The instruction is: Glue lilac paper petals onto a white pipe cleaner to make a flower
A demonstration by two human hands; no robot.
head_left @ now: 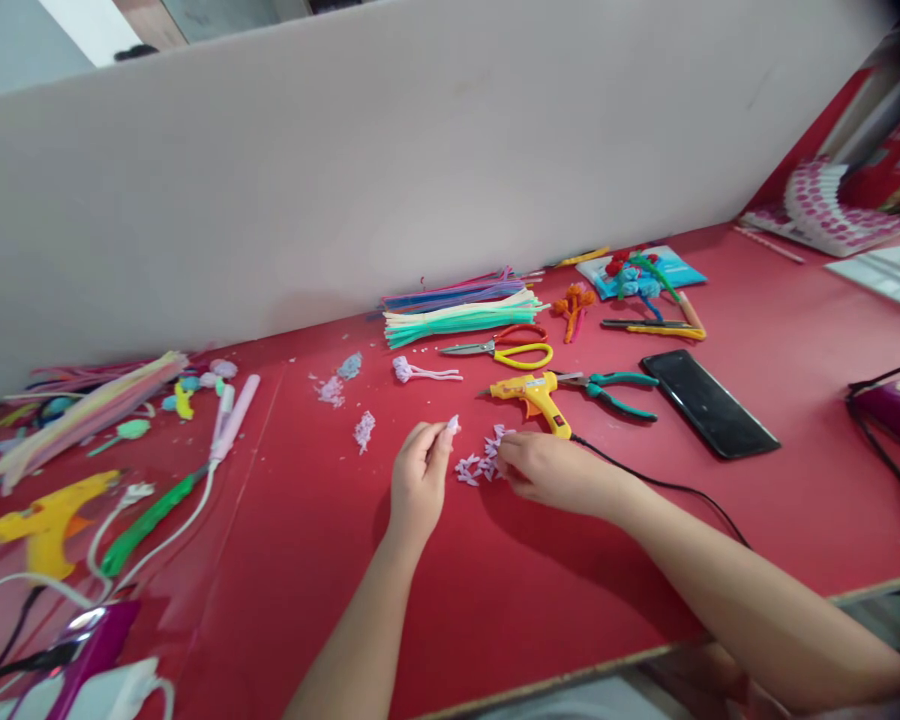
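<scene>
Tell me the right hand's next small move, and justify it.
Probably lift one piece from the lilac pile with the right hand and bring it to the left hand. The right hand is at the pile's edge, though whether it already pinches a piece is hidden, and the left hand holds up a pale lilac piece.

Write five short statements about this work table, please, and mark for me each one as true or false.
1. The left hand pinches a small lilac piece. True.
2. The right hand holds the scissors. False: it is at the pile of lilac pieces.
3. The pliers have teal handles. True.
4. The table has only one glue gun. False: there are two, a nearer glue gun and a left-side glue gun.
5. The phone has a dark screen. True.
</scene>
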